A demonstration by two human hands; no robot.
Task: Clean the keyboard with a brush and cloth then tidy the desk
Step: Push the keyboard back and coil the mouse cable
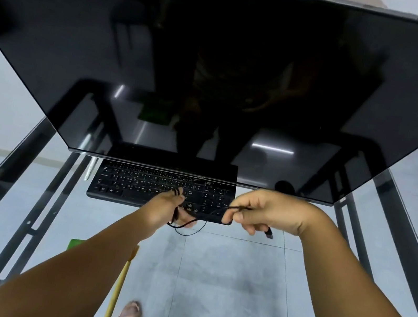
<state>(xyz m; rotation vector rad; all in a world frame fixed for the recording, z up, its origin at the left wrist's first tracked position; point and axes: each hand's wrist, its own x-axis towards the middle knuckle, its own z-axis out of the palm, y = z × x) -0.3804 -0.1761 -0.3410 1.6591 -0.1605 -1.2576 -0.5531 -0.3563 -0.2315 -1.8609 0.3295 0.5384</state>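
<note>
Two bare hands work over a glass bench [38, 146], both busy with one thin black cable [191, 222]. The left hand [166, 209] sits at the centre of the view, its grip closed around several loops of the cable wound about the fingers; slack hangs below it in a small loop. The right hand [267, 214], toward 3 o'clock of the left, pinches the same cable between thumb and forefinger — grip clamped on it — and a short run of cable stretches between the two hands. A black plug end [268, 233] sticks out under the right hand's curled fingers.

The black keyboard [142, 186] lies flat on the bench just beyond the hands, at 12 o'clock from the left hand, its near right corner partly covered by both hands. Directly behind it stands a large dark monitor [218, 63], switched off and filling the upper half of the view.

At 6 o'clock from the left hand a yellow-handled brush [117, 289] lies on the bench, partly hidden by the left forearm; its head cannot be made out. Something green [76, 243] shows at 9 o'clock of the brush handle's far end — too covered to tell what it is. Through the glass, grey floor tiles and two feet show.
</note>
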